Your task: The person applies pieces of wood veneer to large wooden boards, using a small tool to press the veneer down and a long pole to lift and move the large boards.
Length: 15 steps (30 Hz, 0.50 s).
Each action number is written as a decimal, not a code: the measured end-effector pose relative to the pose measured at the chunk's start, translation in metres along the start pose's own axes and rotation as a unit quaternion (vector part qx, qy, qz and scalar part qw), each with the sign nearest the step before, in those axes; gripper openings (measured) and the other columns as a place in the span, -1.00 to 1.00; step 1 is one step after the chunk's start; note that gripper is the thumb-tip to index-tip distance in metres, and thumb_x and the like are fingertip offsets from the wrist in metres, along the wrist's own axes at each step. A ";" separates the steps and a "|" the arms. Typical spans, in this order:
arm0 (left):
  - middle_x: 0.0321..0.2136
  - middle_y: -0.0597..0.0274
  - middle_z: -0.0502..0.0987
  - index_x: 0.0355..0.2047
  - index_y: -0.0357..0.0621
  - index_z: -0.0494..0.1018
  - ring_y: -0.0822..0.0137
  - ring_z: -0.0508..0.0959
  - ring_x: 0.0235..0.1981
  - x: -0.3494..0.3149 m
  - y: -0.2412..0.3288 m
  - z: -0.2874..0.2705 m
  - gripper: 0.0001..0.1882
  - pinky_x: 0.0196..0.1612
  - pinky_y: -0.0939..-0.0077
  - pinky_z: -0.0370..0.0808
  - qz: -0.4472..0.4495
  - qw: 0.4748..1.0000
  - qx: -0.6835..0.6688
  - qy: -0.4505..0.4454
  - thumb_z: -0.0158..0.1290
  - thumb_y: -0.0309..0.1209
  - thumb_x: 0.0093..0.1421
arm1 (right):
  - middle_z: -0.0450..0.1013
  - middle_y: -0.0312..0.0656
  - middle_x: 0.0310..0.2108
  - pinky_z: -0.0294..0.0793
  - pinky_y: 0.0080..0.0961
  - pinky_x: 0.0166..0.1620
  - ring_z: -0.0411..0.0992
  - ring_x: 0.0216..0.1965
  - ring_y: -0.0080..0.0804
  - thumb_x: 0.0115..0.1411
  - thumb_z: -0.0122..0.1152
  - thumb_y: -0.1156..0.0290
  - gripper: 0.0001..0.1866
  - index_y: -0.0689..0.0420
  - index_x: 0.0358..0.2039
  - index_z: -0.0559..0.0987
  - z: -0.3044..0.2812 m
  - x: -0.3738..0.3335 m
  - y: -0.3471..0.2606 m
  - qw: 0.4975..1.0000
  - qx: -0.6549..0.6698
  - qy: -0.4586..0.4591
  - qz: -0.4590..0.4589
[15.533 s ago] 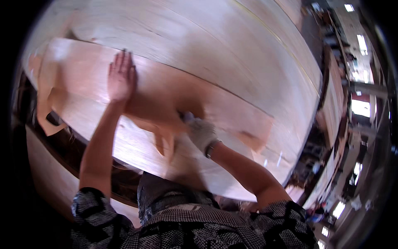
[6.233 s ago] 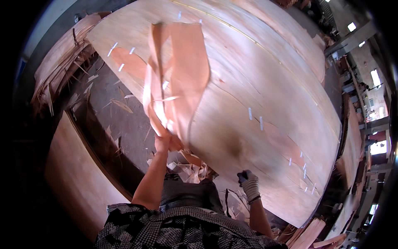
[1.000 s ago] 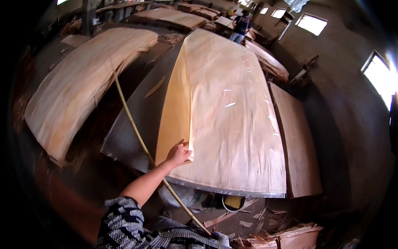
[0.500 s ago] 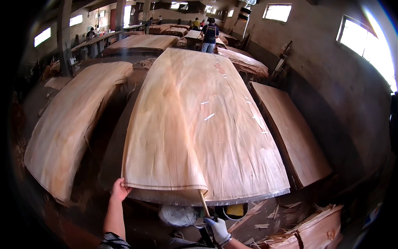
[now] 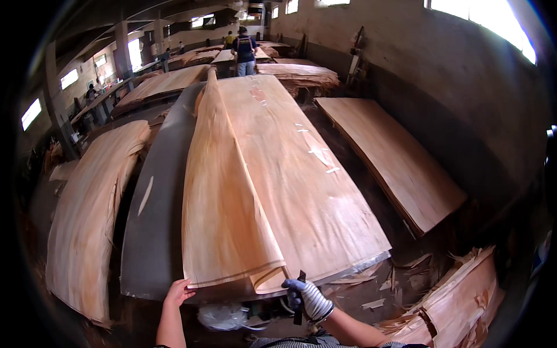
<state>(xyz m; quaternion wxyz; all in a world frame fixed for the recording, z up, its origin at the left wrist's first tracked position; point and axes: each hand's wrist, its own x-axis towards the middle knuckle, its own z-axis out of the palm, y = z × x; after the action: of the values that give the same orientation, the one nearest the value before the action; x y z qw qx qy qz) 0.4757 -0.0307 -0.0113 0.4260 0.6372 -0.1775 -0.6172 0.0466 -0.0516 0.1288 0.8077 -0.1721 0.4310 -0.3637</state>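
Observation:
A large thin sheet of wood veneer (image 5: 220,209) lies rumpled and partly folded over a flatter veneer sheet (image 5: 313,209) with white tape strips. My bare left hand (image 5: 178,292) pinches the near left corner of the folded sheet. My right hand (image 5: 313,300), in a striped white and grey glove, is closed on a dark, flat, narrow tool (image 5: 299,310) beside the fold's near right corner. Most of that tool is hidden by the glove, so its kind cannot be told. Both sheets rest on a long dark grey tabletop (image 5: 154,238), bare along its left side.
Veneer stacks stand on the left (image 5: 93,214) and right (image 5: 400,156). Torn veneer scraps (image 5: 452,301) are piled at lower right. A clear plastic bag (image 5: 223,316) sits below the table's near edge. A person in dark clothing (image 5: 244,52) stands beyond the far end.
The folded sheet has shifted right with my hands, uncovering the tabletop's left side. The wooden stick that projected from under the fold toward my right hand no longer shows. The view has turned right.

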 end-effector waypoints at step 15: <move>-0.45 0.10 0.55 -0.35 -0.20 0.37 0.41 0.56 -0.51 0.048 -0.005 0.470 -0.75 -0.50 0.65 0.48 -0.036 0.970 0.183 -0.154 -0.09 -0.24 0.22 | 0.30 -0.33 -0.73 0.17 -0.62 -0.75 0.19 -0.80 -0.57 0.08 0.17 0.24 -0.81 0.08 -0.46 0.45 -0.368 -0.056 -0.277 0.946 -0.134 0.252 -0.156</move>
<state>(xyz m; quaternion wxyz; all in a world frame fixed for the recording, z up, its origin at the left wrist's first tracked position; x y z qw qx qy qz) 0.0413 -0.2158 0.0130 0.2468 0.6078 -0.3279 -0.6799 -0.3977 -0.1844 0.1154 0.5751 -0.2463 0.6331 -0.4559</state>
